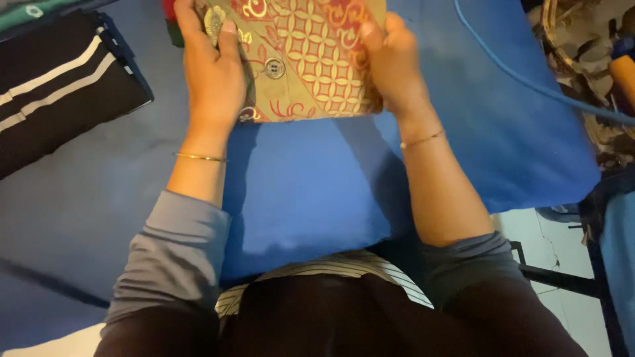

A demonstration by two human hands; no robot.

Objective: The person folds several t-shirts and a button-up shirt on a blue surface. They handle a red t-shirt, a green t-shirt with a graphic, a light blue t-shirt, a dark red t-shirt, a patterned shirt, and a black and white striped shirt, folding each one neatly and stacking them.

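Both hands, the left hand and right hand, grip the sides of a patterned shirt already folded into a neat rectangle on the blue cloth, beside a folded black garment.

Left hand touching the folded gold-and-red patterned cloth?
Touching. Head view: the left hand lies flat on the folded gold-and-red patterned cloth, fingers over its left edge.

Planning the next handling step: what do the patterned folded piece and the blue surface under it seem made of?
Patterned piece: likely woven cotton, matte, printed in tan, red and cream, with a sewn button. Blue surface: soft cloth, probably a pillow cover; it creases and sags.
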